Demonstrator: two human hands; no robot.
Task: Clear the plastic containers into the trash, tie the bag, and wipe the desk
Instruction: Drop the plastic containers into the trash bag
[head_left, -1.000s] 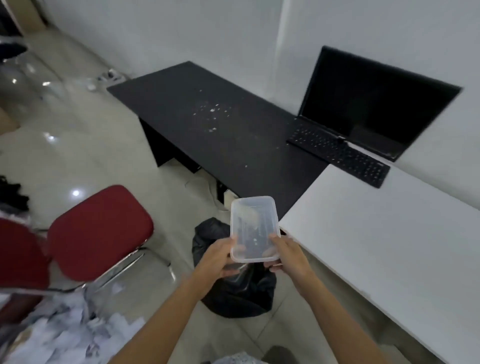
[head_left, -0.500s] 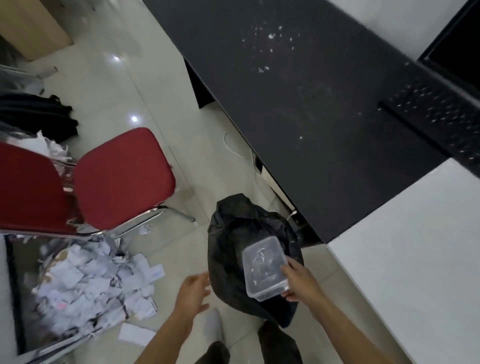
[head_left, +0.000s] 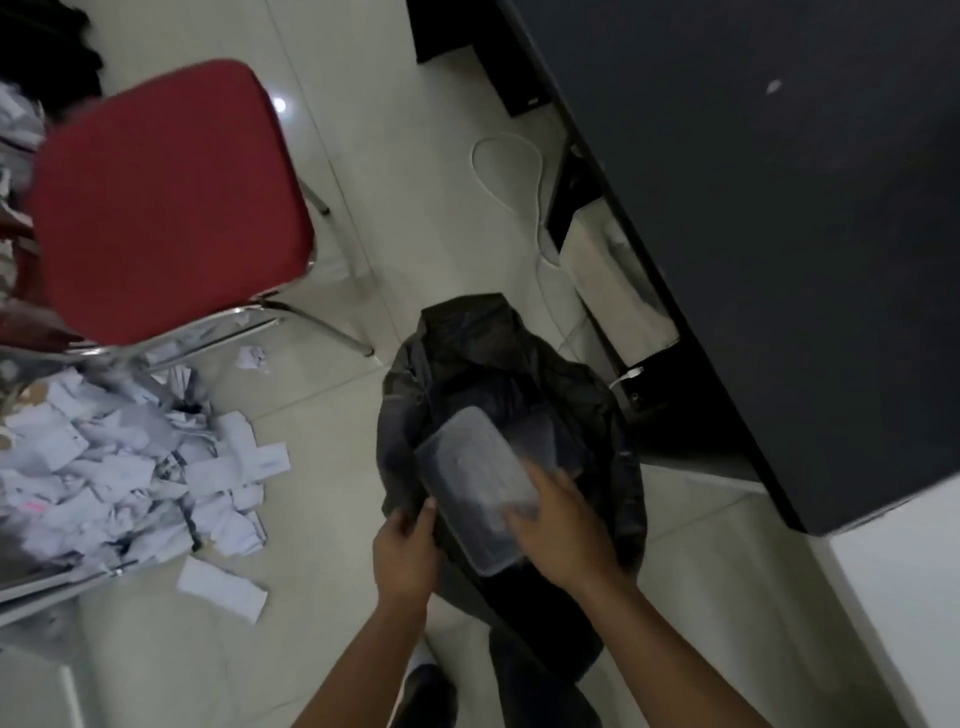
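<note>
Head view, looking steeply down. A black trash bag (head_left: 519, 364) stood open on the pale tiled floor (head_left: 415, 156) and serves here as the reference point.

To the right of the bag, the dark surface (head_left: 779, 234) filled the upper right of the view, with a pale speck (head_left: 774, 86) on it. A white surface (head_left: 909, 597) adjoined it, right of the bag and nearer the person. A white cable (head_left: 506, 156) lay looped on the floor beyond the bag, close to the foot of the dark surface. Left of and beyond the bag stood a red chair (head_left: 166, 197) on chrome legs. Left of the bag, a heap of torn white paper (head_left: 119, 467) lay spread across the floor, with one crumpled scrap (head_left: 252, 357) between heap and bag.

A clear plastic container (head_left: 475, 483) was tilted over the bag's mouth, its far end above the dark interior. The right hand (head_left: 563, 530) held the container's near end, its fingers (head_left: 522, 514) curled over the rim. The left hand (head_left: 405, 551) was at the bag's near-left edge, its fingers (head_left: 423, 512) bent and pinching the black plastic of the rim. Motion blur softened both hands, so the exact closure of each finger cannot be told.
</note>
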